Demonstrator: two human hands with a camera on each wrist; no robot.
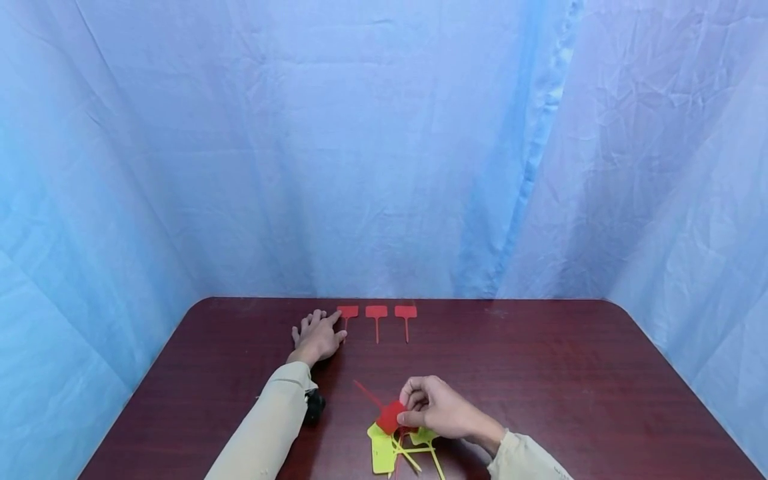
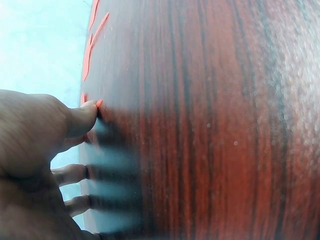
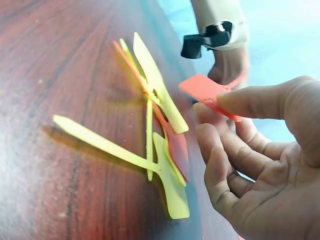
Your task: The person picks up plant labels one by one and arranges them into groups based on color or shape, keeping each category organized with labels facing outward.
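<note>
Three red T-shaped plant labels stand in a row near the table's far edge: the left label (image 1: 349,311), the middle label (image 1: 377,311) and the right label (image 1: 406,311). My left hand (image 1: 320,339) lies spread on the table beside the left one, index fingertip at its head and thumb at its stem tip. Thumb and fingers of my right hand (image 1: 441,408) pinch another red plant label (image 3: 202,89) by its head, its stem pointing away to the left. Below it lies a loose pile of yellow labels (image 1: 383,452), with a red label (image 3: 176,150) among them.
The dark red wood-grain table (image 1: 540,373) has rounded far corners. Pale blue curtains (image 1: 384,147) hang behind it and at both sides. A small black device (image 1: 314,405) is strapped at the left sleeve's cuff.
</note>
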